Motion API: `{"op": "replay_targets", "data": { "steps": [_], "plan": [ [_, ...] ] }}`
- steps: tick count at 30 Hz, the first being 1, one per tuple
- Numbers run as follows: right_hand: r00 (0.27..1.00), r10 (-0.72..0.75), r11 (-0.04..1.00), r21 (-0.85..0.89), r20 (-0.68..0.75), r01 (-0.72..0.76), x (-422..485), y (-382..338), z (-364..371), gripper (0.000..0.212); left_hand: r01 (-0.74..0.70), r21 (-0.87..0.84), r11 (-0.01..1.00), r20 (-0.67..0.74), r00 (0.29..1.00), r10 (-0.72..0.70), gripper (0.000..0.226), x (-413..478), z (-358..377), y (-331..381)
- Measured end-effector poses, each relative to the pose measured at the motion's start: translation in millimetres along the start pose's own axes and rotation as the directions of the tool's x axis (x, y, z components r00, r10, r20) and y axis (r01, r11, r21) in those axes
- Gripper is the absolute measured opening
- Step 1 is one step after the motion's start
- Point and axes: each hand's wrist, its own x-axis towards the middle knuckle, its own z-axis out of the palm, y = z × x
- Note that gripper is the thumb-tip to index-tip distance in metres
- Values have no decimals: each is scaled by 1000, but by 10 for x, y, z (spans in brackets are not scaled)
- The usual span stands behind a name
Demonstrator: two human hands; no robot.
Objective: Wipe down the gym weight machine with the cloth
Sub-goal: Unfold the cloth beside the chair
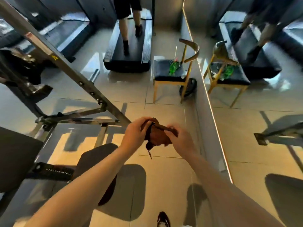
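I have both hands up in the lower middle of the frame, with the brown cloth [158, 138] bunched between them. My left hand [134, 134] has its fingers curled over the cloth's upper left edge. My right hand [182, 141] pinches the right edge between thumb and curled fingers. A ragged corner of the cloth hangs down below the hands, over the tiled floor [165, 176]. The cloth touches only my hands.

The weight machine [65, 66] fills the left side. Its grey slanted bar runs from the upper left corner down to a point just beside my left hand, with a yellow warning sticker partway along and bolts lower down. A dark padded part [16, 158] sits at the left edge, and a black adjuster rail [54, 172] runs just beside it toward my left forearm.

At the upper middle a treadmill [146, 46] carries a person [126, 27], of whom I see only the legs, dark shorts and dark shoes. To its right stands a wooden chair [170, 74] with a dark seat and something green [173, 68] lying on it; I cannot tell what it is. A black weight plate [189, 86] rests behind the chair's leg. A wall mirror [255, 120] takes up the right side and repeats the chair and the treadmill. My shoe [163, 219] shows at the bottom edge.
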Motion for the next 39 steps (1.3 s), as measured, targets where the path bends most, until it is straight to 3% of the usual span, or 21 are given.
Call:
{"op": "replay_targets", "data": {
  "steps": [3, 6, 9, 12, 15, 17, 21, 23, 26, 30, 34, 37, 39],
  "plan": [
    [998, 15, 1000, 13, -54, -15, 362, 227, -205, 13, -16, 29, 999, 17, 1000, 16, 22, 439, 223, -25],
    [997, 72, 994, 81, -11, -71, 697, 337, -302, 14, 4, 37, 999, 31, 1000, -6, 18, 846, 452, -90],
    [968, 188, 938, 263, 169, -228, 1050, 400, -400, 27, -33, -84, 996, 70, 997, 39, 14, 1279, 585, -103],
    [891, 265, 793, 442, 369, -419, 1495, 495, -408, 42, -17, -165, 986, 144, 989, 41, 16, 1791, 629, -145],
    [842, 208, 739, 484, 497, -468, 2101, 666, -265, 44, -13, -194, 981, 241, 969, 61, 17, 2378, 671, -295],
    [810, 219, 774, 409, 543, -484, 2559, 766, -120, 39, -47, -188, 981, 262, 960, 97, 18, 2806, 663, -461],
    [830, 277, 852, 275, 484, -445, 3568, 902, -2, 32, -60, -134, 989, 307, 947, 99, 20, 3761, 531, -852],
    [827, 224, 923, 160, 516, -350, 4097, 930, -22, 27, -99, -91, 991, 348, 929, 125, 20, 4247, 463, -966],
    [882, 211, 977, -75, 422, -198, 4783, 996, -91, 35, -106, 25, 994, 360, 929, 90, 18, 4914, 430, -1117],
    [946, 205, 978, -29, 251, -205, 5509, 1031, -185, 15, -180, 285, 941, 251, 962, 107, 24, 5679, 488, -1308],
    [981, 178, 973, -164, 83, -163, 6288, 1176, -279, 16, 2, 281, 960, 107, 994, -33, 26, 6392, 700, -1388],
    [960, 279, 957, -81, -5, -278, 6927, 1359, -309, 14, 146, 200, 969, 50, 986, -159, 25, 6988, 960, -1400],
    [935, 354, 935, -1, 25, -354, 7372, 1489, -295, 10, 263, 89, 961, 27, 963, -267, 26, 7397, 1164, -1380]
  ]
}}
